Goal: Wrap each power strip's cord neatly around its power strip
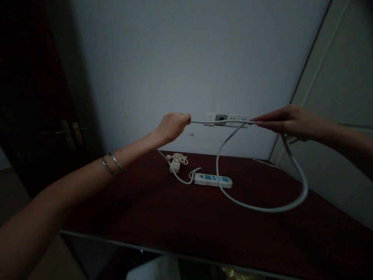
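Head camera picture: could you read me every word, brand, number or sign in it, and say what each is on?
No text can be read anywhere.
Power strip with blue outlets: any print too small to read.
Wall sockets: nothing legible.
Dark mark on the wall: too small to tell whether it is lettering.

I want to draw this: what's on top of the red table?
A power strip and a small block with a coiled cord. The long cord hides a sliver of the power strip, and the left arm hides some of the table.
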Demonstrator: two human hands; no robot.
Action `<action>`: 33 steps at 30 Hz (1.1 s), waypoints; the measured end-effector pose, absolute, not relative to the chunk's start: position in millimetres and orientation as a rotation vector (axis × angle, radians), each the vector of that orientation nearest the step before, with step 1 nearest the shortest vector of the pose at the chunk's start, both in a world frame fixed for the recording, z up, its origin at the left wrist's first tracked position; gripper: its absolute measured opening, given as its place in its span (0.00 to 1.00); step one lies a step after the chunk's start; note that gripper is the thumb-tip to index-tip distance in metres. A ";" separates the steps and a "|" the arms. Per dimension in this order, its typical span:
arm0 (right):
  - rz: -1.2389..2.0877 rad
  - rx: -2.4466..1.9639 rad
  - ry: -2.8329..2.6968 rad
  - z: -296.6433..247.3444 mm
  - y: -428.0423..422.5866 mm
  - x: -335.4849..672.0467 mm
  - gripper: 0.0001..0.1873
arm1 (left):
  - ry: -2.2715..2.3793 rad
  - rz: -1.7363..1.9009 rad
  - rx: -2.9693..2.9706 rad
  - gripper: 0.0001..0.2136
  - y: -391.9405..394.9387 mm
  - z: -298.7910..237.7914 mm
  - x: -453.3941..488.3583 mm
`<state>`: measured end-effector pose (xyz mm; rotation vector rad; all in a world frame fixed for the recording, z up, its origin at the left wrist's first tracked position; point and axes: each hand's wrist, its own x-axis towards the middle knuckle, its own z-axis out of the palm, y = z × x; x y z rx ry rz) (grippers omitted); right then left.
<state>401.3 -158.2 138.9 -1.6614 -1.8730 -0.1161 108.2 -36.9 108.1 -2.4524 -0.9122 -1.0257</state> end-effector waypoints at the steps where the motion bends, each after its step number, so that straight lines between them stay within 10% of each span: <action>1: -0.225 -1.620 -1.832 138.9 -159.1 400.1 0.15 | -0.926 -1.100 -2.525 0.10 -34.4 109.0 107.7; 14: -1.159 -1.329 -1.367 146.5 -139.2 455.0 0.19 | -0.742 -0.389 -4.189 0.12 -18.2 97.4 66.9; 33: -0.999 -1.585 -1.837 116.6 -132.0 430.7 0.19 | -1.136 -0.891 -2.101 0.11 9.3 140.8 50.0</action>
